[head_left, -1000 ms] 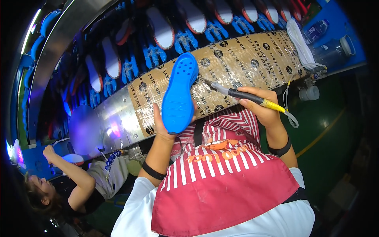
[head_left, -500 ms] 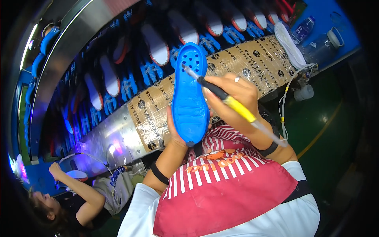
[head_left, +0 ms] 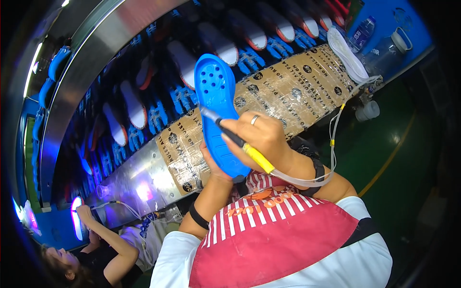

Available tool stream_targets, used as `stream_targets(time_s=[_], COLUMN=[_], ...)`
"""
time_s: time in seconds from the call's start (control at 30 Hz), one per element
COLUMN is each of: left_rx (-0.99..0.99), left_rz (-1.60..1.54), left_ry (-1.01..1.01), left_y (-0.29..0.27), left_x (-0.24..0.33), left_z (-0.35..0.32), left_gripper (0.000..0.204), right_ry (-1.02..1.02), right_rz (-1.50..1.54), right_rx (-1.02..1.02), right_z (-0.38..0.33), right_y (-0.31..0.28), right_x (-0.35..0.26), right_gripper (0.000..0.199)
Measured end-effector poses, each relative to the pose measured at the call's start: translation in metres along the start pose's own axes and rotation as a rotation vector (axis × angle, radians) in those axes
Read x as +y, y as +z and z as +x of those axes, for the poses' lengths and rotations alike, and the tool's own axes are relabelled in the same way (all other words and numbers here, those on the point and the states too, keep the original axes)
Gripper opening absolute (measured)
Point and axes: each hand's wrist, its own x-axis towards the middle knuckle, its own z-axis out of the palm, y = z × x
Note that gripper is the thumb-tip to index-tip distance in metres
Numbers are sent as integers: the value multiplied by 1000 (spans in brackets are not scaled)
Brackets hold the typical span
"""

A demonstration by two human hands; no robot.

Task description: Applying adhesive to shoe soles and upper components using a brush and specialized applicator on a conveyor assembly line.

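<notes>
A bright blue shoe sole (head_left: 217, 98), with raised rims and a cluster of round holes at its far end, is tilted to the left in front of my apron. My left hand (head_left: 211, 162) is closed round its near end from below, the fingers partly hidden behind it. In my right hand (head_left: 265, 137) is a glue brush (head_left: 258, 157) with a black grip, a yellow section and a clear tube running off behind. Its bristle tip lies at the sole's left rim, around mid-length. My right fingers are wrapped round the black grip.
Beyond the sole, a cardboard-covered ledge (head_left: 273, 89) borders a rack of white soles (head_left: 219, 44) and blue clamps (head_left: 182, 99). A white sole (head_left: 346, 55), a bottle (head_left: 362, 33) and a jug (head_left: 389, 53) stand at right. A co-worker (head_left: 103, 245) handles a lit sole at lower left.
The sole has tipped to the left. The brush has gone from the holes at the far end down to the left rim. The co-worker's sole now stands upright and brightly lit.
</notes>
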Motion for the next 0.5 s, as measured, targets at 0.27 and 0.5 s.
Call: stream_targets(time_s=[0.27,0.5], left_rx=[-102,9], left_rz=[69,146], left_ry=[-45,39], left_y=[24,28], left_x=[-9,8], left_z=[7,15], left_gripper=[80,89], right_ry=[-136,32], right_rz=[177,172], right_rx=[-222,-87], right_z=[-15,-23], right_y=[-1,5], right_x=[-3,0], right_gripper=[27,26])
